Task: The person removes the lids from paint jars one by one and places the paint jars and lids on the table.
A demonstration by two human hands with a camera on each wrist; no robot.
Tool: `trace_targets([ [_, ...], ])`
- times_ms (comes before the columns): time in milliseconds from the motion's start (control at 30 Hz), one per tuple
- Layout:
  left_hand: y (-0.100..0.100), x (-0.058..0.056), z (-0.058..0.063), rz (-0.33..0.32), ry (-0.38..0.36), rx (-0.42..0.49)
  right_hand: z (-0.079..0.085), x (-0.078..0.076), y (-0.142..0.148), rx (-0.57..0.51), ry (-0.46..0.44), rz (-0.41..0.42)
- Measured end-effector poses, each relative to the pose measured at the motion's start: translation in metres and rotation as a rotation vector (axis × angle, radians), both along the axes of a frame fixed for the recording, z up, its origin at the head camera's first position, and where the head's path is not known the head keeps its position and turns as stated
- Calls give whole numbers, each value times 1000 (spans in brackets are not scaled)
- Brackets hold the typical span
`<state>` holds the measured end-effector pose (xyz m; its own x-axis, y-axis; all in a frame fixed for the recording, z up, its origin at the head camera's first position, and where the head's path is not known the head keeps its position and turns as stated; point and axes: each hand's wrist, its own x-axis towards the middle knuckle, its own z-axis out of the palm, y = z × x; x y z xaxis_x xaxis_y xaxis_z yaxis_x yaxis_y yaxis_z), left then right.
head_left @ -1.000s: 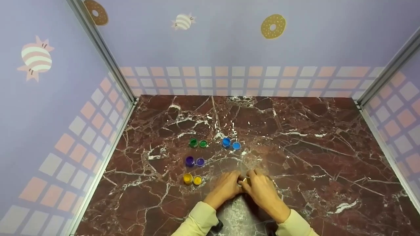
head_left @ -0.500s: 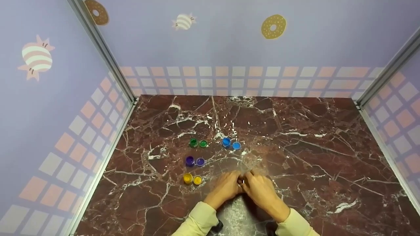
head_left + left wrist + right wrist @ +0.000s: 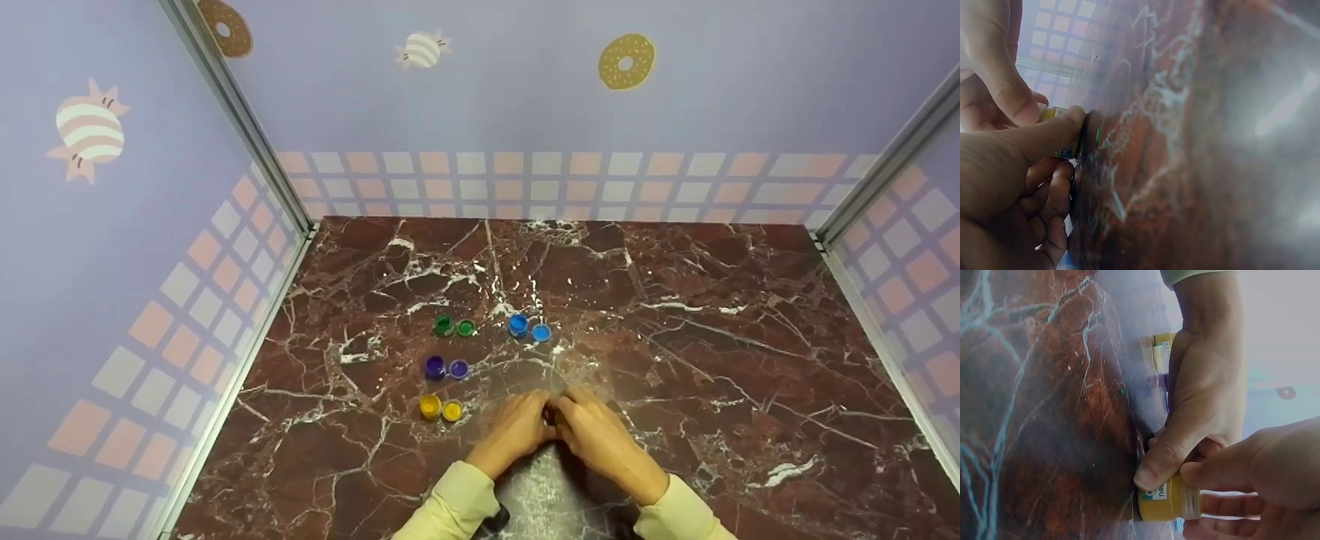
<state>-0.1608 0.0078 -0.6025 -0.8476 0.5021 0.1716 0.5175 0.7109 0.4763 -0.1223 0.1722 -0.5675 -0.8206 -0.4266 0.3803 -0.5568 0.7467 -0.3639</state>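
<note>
Near the front middle of the table, both hands meet around a small yellow paint jar [image 3: 1154,512], nearly all hidden by the fingers in the head view. My left hand [image 3: 517,427] grips the jar's body low down, its thumb beside the printed label. My right hand [image 3: 596,431] pinches the jar's top end with thumb and fingers at the ridged rim. The jar stands upright with its base at the tabletop. Away to the left is an uncapped yellow paint pot [image 3: 430,407] with its lid [image 3: 452,410] beside it.
Behind that pair are a purple pot [image 3: 435,367], a green pot [image 3: 443,325] and a blue pot [image 3: 518,325], all uncapped, each with its lid to the right. Patterned panels [image 3: 480,90] wall the marbled table [image 3: 750,315] at the back and both sides.
The right hand has turned inward over the jar's top, covering the bit of the jar seen between the hands earlier. The left hand stays in place; the pots have not moved.
</note>
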Motion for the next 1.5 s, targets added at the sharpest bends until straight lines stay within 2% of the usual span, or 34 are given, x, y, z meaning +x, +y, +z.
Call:
trace_targets([
  [200, 0, 1, -1, -2, -22, 16, -1, -1, 2, -65, 2, 30],
  [433, 1, 2, 0, 3, -5, 11, 1, 3, 5, -176, -81, -6],
  [533, 2, 4, 0, 0, -10, 34, 2, 3, 7, -299, -144, -16],
  [667, 4, 5, 1, -7, -23, 58, 2, 3, 12, -521, -253, 1],
  [867, 6, 8, 3, 30, -27, 28, 2, 1, 22, -795, -404, 18],
  [1000, 8, 12, 4, 50, -29, 9, 3, 2, 29, -923, -539, -10],
  [1167, 11, 15, 5, 58, 27, -25, 2, 4, 34, -1033, -631, -33],
  [1367, 13, 15, 7, 85, 109, -90, 1, 5, 39, -1145, -641, -17],
  [1500, 14, 12, 7, 103, 141, -99, 0, 6, 43, -1207, -633, -42],
])
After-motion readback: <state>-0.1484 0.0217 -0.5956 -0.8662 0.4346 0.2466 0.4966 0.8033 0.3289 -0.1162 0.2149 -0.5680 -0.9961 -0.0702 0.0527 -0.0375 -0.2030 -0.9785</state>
